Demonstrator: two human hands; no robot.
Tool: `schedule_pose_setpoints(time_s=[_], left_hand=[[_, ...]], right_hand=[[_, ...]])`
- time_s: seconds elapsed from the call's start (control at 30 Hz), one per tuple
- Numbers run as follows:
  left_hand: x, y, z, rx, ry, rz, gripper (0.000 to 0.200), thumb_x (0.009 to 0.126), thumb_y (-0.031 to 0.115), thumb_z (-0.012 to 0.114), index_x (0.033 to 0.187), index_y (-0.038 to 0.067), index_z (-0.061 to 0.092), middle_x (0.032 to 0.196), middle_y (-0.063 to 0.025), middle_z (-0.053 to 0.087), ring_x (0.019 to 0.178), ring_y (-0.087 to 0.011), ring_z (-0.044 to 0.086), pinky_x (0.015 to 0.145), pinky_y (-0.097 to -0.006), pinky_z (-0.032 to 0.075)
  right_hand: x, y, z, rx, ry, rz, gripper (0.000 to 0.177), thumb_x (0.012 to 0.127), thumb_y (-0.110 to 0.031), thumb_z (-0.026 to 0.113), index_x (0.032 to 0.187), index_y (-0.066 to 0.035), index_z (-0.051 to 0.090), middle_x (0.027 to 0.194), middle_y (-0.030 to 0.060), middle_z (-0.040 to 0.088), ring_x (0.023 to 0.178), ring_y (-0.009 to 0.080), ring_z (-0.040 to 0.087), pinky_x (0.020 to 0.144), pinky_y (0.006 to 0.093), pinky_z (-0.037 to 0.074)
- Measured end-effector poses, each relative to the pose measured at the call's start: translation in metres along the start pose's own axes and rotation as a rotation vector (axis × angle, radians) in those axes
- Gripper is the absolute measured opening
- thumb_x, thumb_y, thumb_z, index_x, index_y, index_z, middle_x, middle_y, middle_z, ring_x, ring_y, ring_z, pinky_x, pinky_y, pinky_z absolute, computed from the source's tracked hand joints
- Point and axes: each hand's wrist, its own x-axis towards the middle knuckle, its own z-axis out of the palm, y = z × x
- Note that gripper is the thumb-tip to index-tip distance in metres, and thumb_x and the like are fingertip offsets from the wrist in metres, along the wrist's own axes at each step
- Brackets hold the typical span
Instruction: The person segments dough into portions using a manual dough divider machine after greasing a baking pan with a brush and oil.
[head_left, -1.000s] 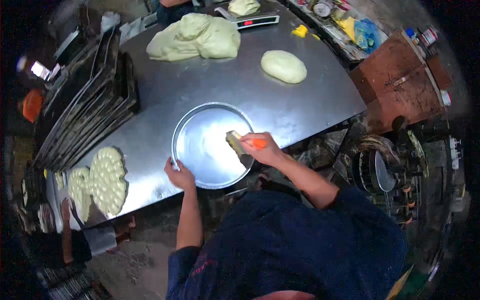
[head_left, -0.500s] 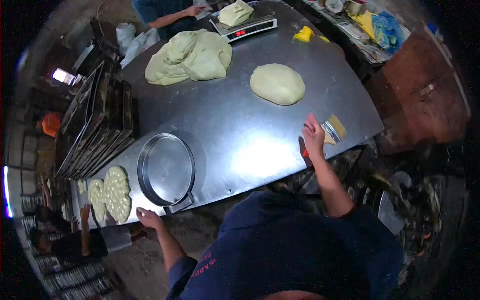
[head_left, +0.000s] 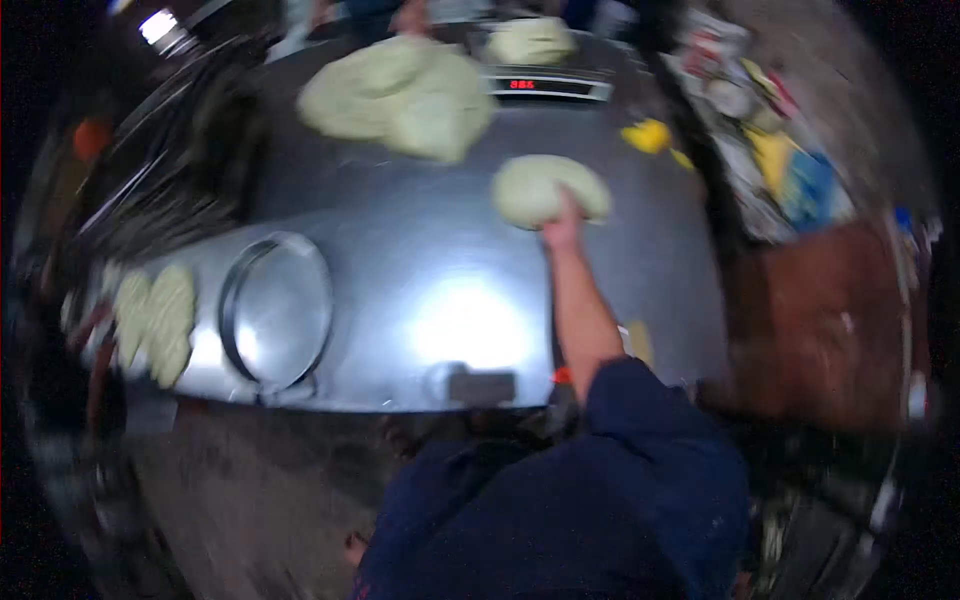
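At the near edge of a smooth, rounded piece of dough (head_left: 522,192), my right hand (head_left: 563,222) presses over the rim with its fingers closed on it; blur softens the finger detail. Below that forearm, a wide brush (head_left: 639,345) lies partly hidden, with a red-orange end (head_left: 562,375) on the other side of the arm. Low beside my dark shirt, a small skin-toned patch may be my left hand (head_left: 355,547); its fingers are not readable. Farther back on the metal table (head_left: 400,270) rests a large mound of dough (head_left: 395,95).
A round metal pan (head_left: 322,330) sits near the table's front edge. Left of it lie lumpy flattened doughs (head_left: 158,320). At the back, a digital scale (head_left: 550,87) carries another dough lump (head_left: 530,42). Yellow scraps (head_left: 647,136) lie to the right. A person's hand (head_left: 411,16) is behind the mound.
My right hand has moved from above the brush forward to the rounded dough. My left hand has left the table edge near the pan. The view has turned and shifted.
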Motion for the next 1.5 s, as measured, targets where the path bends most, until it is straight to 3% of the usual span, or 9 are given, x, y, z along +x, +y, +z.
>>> schedule_pose_setpoints(time_s=[0.07,0.13,0.33,0.47,0.67,0.87,0.93,1.13,1.5], left_hand=[[0.010,0.013,0.007,-0.063,0.028,-0.025,0.029,0.088,0.019,0.057,0.107,-0.003,0.061,0.089,-0.0155,0.065,0.077,-0.0232,0.061,0.070,-0.0365,0.049],[0.035,0.003,-0.009,-0.009,-0.003,0.252,0.025,0.089,0.018,0.055,0.099,-0.004,0.063,0.080,-0.0122,0.064,0.068,-0.0187,0.059,0.059,-0.0328,0.048],[-0.078,0.266,0.042,-0.068,-0.051,0.663,0.020,0.088,0.013,0.060,0.099,-0.002,0.066,0.077,-0.0033,0.064,0.070,-0.0096,0.057,0.063,-0.0249,0.046],[-0.116,0.366,0.116,-0.174,-0.666,0.758,0.023,0.090,0.011,0.059,0.109,-0.003,0.063,0.085,-0.0049,0.063,0.078,-0.0092,0.058,0.068,-0.0235,0.049],[-0.201,0.399,0.192,0.065,-1.179,0.882,0.065,0.081,0.036,0.071,0.134,0.009,0.045,0.113,-0.0140,0.061,0.097,-0.0275,0.061,0.087,-0.0374,0.047],[-0.187,0.347,0.175,0.015,-0.718,0.957,0.073,0.074,0.041,0.076,0.127,0.000,0.047,0.116,-0.0224,0.058,0.106,-0.0357,0.058,0.090,-0.0417,0.046],[-0.144,0.315,0.198,0.599,-0.541,0.899,0.074,0.076,0.039,0.073,0.130,-0.002,0.043,0.128,-0.0287,0.046,0.114,-0.0397,0.051,0.095,-0.0452,0.043],[-0.132,0.342,0.241,0.550,-0.498,1.723,0.047,0.092,0.019,0.043,0.132,-0.005,0.041,0.143,-0.0241,0.033,0.134,-0.0401,0.028,0.110,-0.0487,0.023],[-0.106,0.343,0.281,0.870,-0.399,1.629,0.065,0.096,0.044,0.033,0.148,0.010,0.017,0.155,-0.0175,0.006,0.142,-0.0385,0.007,0.112,-0.0580,0.010]], right_hand=[[0.008,0.018,0.023,-0.520,-0.129,-0.307,0.052,0.086,-0.020,0.059,0.132,-0.005,0.043,0.130,0.0158,0.050,0.119,0.0330,0.048,0.103,0.0466,0.038],[0.002,0.051,0.103,0.202,-0.104,0.200,0.050,0.085,-0.023,0.059,0.130,-0.004,0.045,0.128,0.0134,0.052,0.118,0.0314,0.050,0.102,0.0489,0.040],[-0.091,-0.012,0.157,-0.024,-0.507,0.357,0.053,0.082,-0.023,0.057,0.129,-0.002,0.045,0.123,0.0141,0.050,0.113,0.0298,0.049,0.097,0.0477,0.039],[-0.159,-0.051,0.181,-0.482,-0.243,0.157,0.041,0.076,-0.015,0.062,0.116,-0.004,0.057,0.094,0.0082,0.062,0.087,0.0208,0.060,0.077,0.0359,0.049],[-0.250,-0.099,0.284,-0.285,-0.816,0.388,0.059,0.071,-0.018,0.065,0.124,0.000,0.048,0.099,0.0093,0.060,0.086,0.0198,0.060,0.079,0.0321,0.048],[-0.238,-0.051,0.297,-1.472,-0.837,-0.266,0.066,0.075,-0.024,0.070,0.136,-0.017,0.045,0.123,0.0149,0.055,0.111,0.0289,0.056,0.095,0.0371,0.044],[-0.224,-0.003,0.262,-1.529,-0.766,-0.827,0.058,0.080,-0.022,0.066,0.133,-0.011,0.047,0.130,0.0194,0.050,0.121,0.0348,0.048,0.099,0.0401,0.041],[-0.305,0.115,0.197,-1.903,-0.809,-0.701,0.052,0.093,-0.020,0.044,0.142,-0.006,0.034,0.150,0.0168,0.027,0.138,0.0352,0.025,0.112,0.0497,0.017],[-0.228,0.114,0.206,-1.956,-0.922,-0.570,0.061,0.091,-0.035,0.044,0.147,-0.020,0.026,0.152,0.0151,0.021,0.141,0.0389,0.014,0.106,0.0673,0.009]])
